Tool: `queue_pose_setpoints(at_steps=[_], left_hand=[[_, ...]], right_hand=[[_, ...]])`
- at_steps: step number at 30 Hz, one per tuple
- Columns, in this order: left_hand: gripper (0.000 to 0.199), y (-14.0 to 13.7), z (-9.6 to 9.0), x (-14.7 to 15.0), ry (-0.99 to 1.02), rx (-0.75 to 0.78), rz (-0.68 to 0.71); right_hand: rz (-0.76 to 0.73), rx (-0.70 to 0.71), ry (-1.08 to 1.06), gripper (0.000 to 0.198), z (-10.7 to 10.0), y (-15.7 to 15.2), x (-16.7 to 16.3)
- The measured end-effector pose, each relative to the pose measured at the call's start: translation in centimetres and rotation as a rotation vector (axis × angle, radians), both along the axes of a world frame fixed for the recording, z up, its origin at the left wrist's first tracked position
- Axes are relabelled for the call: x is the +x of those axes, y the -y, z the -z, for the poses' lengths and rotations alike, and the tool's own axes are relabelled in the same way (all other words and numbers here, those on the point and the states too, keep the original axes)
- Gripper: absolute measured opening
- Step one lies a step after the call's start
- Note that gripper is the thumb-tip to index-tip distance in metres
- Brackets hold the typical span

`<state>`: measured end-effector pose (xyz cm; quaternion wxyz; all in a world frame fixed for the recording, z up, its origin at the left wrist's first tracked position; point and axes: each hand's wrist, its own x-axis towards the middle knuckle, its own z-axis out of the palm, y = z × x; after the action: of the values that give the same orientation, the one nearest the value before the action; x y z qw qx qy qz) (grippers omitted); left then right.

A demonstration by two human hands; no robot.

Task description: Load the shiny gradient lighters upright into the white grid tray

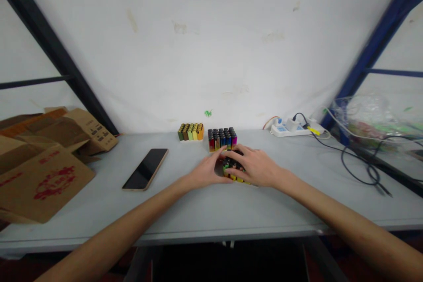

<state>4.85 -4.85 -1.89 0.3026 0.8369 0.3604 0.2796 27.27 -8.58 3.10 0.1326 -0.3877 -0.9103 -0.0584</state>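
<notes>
A block of lighters (238,178) with yellow bodies and dark tops stands on the table between my hands. My left hand (209,170) curves round its left side, thumb at the front and fingers at the back. From the right, my right hand (256,166) lies over the block with bent fingers across the tops, hiding much of it. Just behind is a second block of lighters (222,140) in red, blue and purple with black tops. Farther back to the left sits a third block of lighters (191,132) in green, yellow and orange.
A phone (146,169) lies left of my hands on the grey table (185,218). Cardboard boxes (49,176) crowd the left end. At the back right are a power strip (287,128), a black cable (360,180) and clear plastic bags (373,114). A white wall rises behind.
</notes>
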Motion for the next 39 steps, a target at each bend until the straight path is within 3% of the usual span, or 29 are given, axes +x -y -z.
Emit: queue_pose_setpoints(at_steps=[8, 16, 26, 32, 39], left_hand=[[0.105, -0.1, 0.3, -0.3, 0.040, -0.012, 0.070], [0.091, -0.4, 0.5, 0.0, 0.010, 0.003, 0.041], [0.065, 0.9, -2.0, 3.5, -0.070, 0.349, 0.086], [0.063, 1.0, -1.3, 7.3, -0.197, 0.497, 0.189], [0.065, -0.7, -0.4, 8.6, -0.173, 0.502, 0.183]], right_hand=[[0.020, -0.063, -0.056, 0.055, -0.2, -1.3, 1.3], [0.024, -0.287, -0.295, 0.055, -1.0, -5.0, 5.5], [0.371, -0.620, -0.680, 0.050, 0.6, -8.1, 8.2], [0.386, -0.818, -0.874, 0.049, 2.2, -8.1, 8.9], [0.512, -0.595, -0.754, 0.053, 2.9, -8.1, 9.3]])
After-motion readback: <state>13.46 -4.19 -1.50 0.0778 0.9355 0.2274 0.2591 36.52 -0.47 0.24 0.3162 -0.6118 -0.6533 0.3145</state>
